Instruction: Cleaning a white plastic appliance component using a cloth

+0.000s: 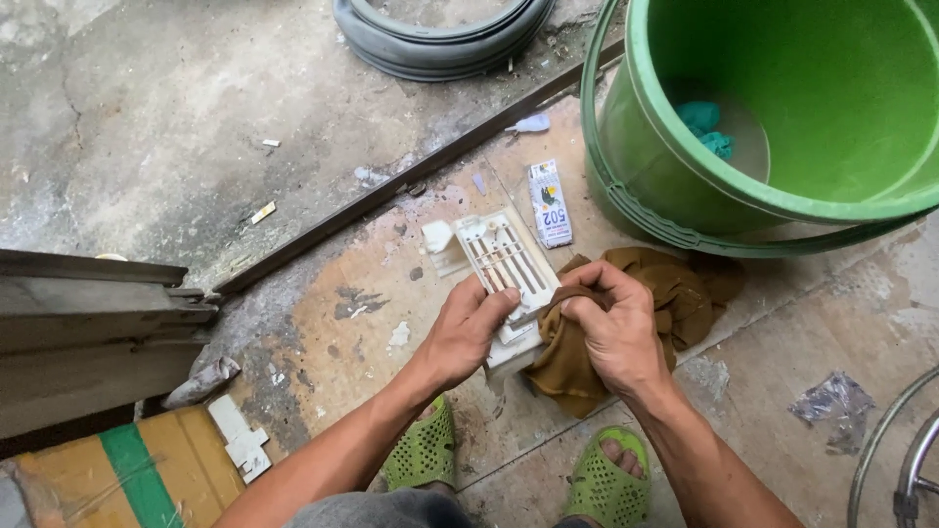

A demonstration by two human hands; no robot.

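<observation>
The green bucket (685,147) and grey rubber ring (440,39) run off the top edge; the brown rag (675,293) hides the white plastic part's (504,259) lower end.

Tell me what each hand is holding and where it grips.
Left hand grips the white slotted plastic part at its near end; right hand holds a bunched brown cloth against it.

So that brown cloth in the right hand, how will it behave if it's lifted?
The brown cloth looks floppy: it bunches in folds under the right hand and drapes against the white plastic part. It probably hangs limp and seems light. It is unlikely to slip, being crumpled fabric.
</observation>
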